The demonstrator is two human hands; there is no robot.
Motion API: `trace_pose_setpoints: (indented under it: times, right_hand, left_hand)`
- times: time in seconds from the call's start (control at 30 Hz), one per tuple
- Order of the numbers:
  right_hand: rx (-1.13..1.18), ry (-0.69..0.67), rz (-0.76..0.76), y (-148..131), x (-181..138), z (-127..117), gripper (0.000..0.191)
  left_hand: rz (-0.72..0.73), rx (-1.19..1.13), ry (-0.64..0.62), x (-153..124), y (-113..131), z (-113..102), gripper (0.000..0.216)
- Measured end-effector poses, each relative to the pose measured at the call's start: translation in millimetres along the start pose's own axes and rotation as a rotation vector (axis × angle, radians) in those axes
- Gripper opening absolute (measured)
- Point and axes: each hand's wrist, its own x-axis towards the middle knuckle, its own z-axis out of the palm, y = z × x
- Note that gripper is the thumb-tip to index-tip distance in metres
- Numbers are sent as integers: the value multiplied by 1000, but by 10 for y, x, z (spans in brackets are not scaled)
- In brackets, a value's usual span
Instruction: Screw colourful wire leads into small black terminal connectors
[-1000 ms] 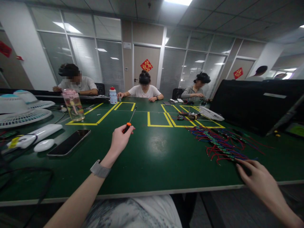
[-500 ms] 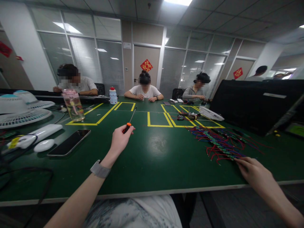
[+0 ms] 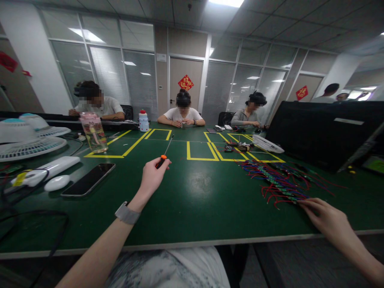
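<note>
Here's the row of small green boards, red and blue wires fanning out on both sides, lying on the right of the green surface and running away from its near edge. At the near end, the right hand reaches in low, thumb and fingers drawn nearly together right at the last board. Have they closed on it? Too small to tell from here.

Over to the left hand: no doubt there, the fingers are wrapped around a screwdriver, black-and-orange handle in the fist, shaft tilted up and away, its tip clear of the boards.

So the step in hand, as I judge it, is singling out one board while the tool waits. Taking one from here would call for a sure pinch on that end piece and some care with the leads, which look ready to snag on their neighbours.

Just beyond the row, yellow tape outlines mark the surface; a dark monitor stands on the far right. Out left lie a phone and a drink bottle, upright. Across the surface, three co-workers sit, heads bowed.
</note>
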Motion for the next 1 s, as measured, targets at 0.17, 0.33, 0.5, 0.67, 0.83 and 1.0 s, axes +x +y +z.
trace_pose_setpoints:
  times: [0.17,0.33,0.5,0.67,0.83,1.0]
  right_hand:
    - [48,-37,138,-26,14,-10,43]
    - [66,-46,211,-42,23,-6,40]
    - [74,-53,234,-54,42,-30,38]
    - [105,-19,261,-119,-13,-66,38]
    - [67,-43,300,-259,-144,-86,39]
    - [-23,-32,169,-268,-187,-13,41]
  left_hand:
    - [1,1,5,-6,6,3,40]
    - [0,3,11,-4,16,6,41]
    - [4,-4,8,-5,7,2,41]
    - [4,-16,-1,0,-15,0,42]
    - [10,-6,-2,-4,-11,-3,40]
    - [8,-8,2,-16,-4,-8,40]
